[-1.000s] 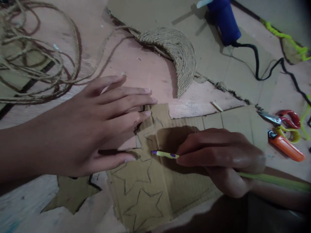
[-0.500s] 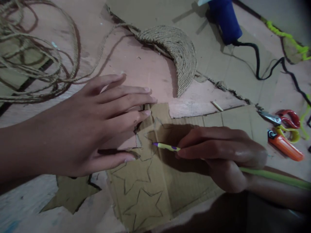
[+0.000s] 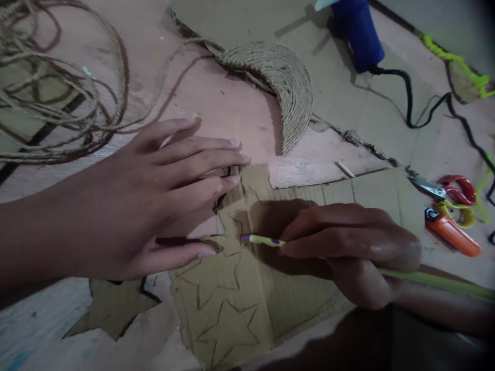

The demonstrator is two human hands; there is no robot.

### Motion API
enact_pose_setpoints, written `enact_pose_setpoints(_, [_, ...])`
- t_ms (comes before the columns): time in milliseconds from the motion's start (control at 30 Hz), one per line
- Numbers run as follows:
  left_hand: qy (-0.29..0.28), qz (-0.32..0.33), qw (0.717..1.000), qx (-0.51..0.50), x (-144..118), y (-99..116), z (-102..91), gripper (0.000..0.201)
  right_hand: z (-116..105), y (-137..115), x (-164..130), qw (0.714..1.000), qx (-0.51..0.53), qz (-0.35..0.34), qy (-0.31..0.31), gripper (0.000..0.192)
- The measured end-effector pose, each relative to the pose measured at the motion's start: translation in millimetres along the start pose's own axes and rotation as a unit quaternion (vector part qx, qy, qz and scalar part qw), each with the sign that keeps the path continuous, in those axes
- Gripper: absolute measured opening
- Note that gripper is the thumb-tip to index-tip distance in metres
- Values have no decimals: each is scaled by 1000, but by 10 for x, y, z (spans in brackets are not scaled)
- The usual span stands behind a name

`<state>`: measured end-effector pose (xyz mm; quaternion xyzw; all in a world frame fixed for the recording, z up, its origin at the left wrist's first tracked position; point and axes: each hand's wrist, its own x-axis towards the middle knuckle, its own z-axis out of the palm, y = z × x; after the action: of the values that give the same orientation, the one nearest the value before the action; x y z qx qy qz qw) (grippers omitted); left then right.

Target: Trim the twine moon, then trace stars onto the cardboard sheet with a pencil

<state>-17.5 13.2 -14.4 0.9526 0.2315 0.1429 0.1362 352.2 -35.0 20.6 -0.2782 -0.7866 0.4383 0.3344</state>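
My right hand (image 3: 356, 247) pinches a yellow pencil (image 3: 265, 240) with purple markings. Its purple tip touches a brown cardboard piece (image 3: 301, 304) beside a partly drawn star. Spread over the cardboard's left edge, my left hand (image 3: 170, 190) lies palm down with its fingers apart. Several pencilled stars run down the cardboard, the clearest being a star outline (image 3: 232, 330) near the bottom. A cut-out cardboard star (image 3: 112, 309) lies below my left wrist. A yellow-green strip (image 3: 441, 283) shows behind my right hand; I cannot tell whether it is the pencil's far end.
Above my hands is a crescent (image 3: 290, 82) covered in twine, joined to a loose twine coil (image 3: 93, 98) at upper left. A blue tool (image 3: 359, 33) with a black cord lies at upper right. Scissors (image 3: 452, 196) and an orange-handled cutter (image 3: 452, 234) lie at the right.
My right hand and the pencil tip have shifted slightly downward along the star's outline. My left hand stays where it was.
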Motion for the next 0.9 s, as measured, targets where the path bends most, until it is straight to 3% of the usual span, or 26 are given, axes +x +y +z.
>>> enact_pose_setpoints(100, [-6, 4, 1000, -4, 7, -6, -21, 66, 1, -4, -6, 999, 0, 19, 27, 35])
enact_pose_setpoints(267, [-7, 0, 1000, -1, 8, -1, -17, 62, -23, -21, -2, 1000, -3, -3, -23, 37])
enact_pose_setpoints(400, [-20, -5, 1000, -9, 7, -8, -20, 65, -24, -22, 0, 1000, -1, 19, 15, 35])
enact_pose_setpoints(533, [-4, -1, 1000, -6, -1, -18, -16, 64, -4, -17, 2, 1000, -4, 6, -10, 36])
enact_pose_setpoints(667, [1, 2, 1000, 5, -5, -4, -4, 66, 5, -18, 8, 999, 7, 23, 32, 35])
enact_pose_setpoints(800, [-9, 0, 1000, -2, -9, 6, -12, 65, 2, -26, 0, 1000, 3, 18, -4, 37])
enact_pose_setpoints(900, [-8, -9, 1000, -16, -24, -3, -9, 65, 9, -22, -9, 1000, 7, 16, 10, 34])
